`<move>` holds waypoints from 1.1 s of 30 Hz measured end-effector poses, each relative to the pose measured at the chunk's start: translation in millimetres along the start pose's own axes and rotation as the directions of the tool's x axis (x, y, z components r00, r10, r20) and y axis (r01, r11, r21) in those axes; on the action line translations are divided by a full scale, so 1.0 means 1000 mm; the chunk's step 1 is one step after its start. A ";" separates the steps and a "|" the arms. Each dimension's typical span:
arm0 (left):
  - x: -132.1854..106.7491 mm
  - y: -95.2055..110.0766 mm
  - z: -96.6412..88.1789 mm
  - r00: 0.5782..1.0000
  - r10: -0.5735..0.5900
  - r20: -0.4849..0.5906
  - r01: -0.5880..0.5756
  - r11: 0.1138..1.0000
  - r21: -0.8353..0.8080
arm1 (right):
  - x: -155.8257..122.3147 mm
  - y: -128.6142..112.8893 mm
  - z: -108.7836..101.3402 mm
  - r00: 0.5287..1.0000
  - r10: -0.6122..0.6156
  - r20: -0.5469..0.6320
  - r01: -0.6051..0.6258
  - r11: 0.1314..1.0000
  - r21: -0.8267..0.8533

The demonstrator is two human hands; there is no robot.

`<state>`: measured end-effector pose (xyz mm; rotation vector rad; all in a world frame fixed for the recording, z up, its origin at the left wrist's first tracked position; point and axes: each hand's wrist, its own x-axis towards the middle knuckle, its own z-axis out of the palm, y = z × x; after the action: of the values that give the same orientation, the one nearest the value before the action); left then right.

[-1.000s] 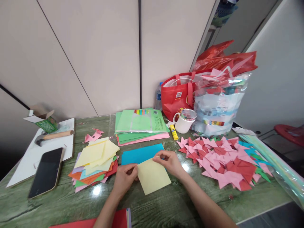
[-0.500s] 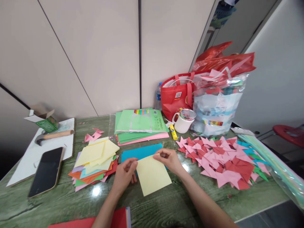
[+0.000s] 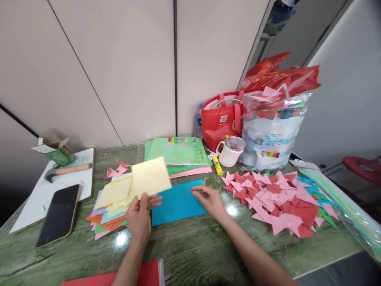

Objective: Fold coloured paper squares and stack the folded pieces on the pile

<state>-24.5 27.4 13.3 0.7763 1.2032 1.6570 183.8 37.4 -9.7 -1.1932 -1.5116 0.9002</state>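
Between the thumb and fingers of my left hand (image 3: 140, 216) is a pale yellow square of paper (image 3: 151, 177), held up by its lower edge. It overlaps the right side of a loose stack of coloured paper squares (image 3: 111, 202), whose top sheets are also pale yellow. My right hand (image 3: 210, 200) is at the right part of a blue sheet of paper (image 3: 177, 204) lying flat on the table. Its thumb and fingertips are curled close together with a small gap, and no paper shows between them.
Folded pink and red paper pieces (image 3: 276, 198) lie heaped at the right. Behind are green paper packs (image 3: 178, 153), a glue stick (image 3: 217, 165), a white mug (image 3: 228, 155) and a red bag (image 3: 220, 123). A phone (image 3: 59, 214) and a hammer (image 3: 70, 170) lie left.
The yellow square has moved left and up in my left hand, toward the stack. My right hand has let go of it and stays near its former place, and more of the blue sheet shows.
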 end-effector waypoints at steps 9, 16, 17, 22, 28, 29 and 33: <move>0.009 -0.001 -0.003 0.967 0.093 -0.238 -0.148 0.964 -0.222 | -0.011 0.003 0.012 0.841 -0.306 0.446 0.488 0.783 -0.386; 0.007 -0.005 -0.002 0.982 0.018 -0.189 -0.063 0.970 -0.235 | -0.012 0.007 0.014 0.846 -0.208 0.491 0.452 0.770 -0.451; 0.006 -0.005 -0.002 0.986 0.000 -0.167 -0.039 0.973 -0.228 | -0.012 0.007 0.014 0.846 -0.202 0.493 0.449 0.769 -0.455; 0.002 -0.003 0.001 0.992 -0.045 -0.114 0.026 0.985 -0.170 | -0.013 0.005 0.014 0.851 -0.186 0.490 0.432 0.779 -0.454; -0.002 -0.002 0.002 0.999 -0.006 -0.048 0.001 0.994 -0.109 | -0.014 0.006 0.013 0.868 -0.200 0.455 0.405 0.814 -0.416; -0.003 -0.002 0.002 1.000 -0.001 -0.021 -0.001 0.996 -0.093 | -0.015 0.006 0.013 0.868 -0.205 0.452 0.406 0.816 -0.410; -0.009 -0.004 0.003 0.996 -0.004 0.088 0.007 1.000 -0.031 | -0.014 0.006 0.013 0.857 -0.219 0.466 0.425 0.812 -0.400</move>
<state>-17.4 21.1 10.9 0.8173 1.1152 1.6165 173.4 25.1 -21.6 -1.0698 -2.3091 0.5470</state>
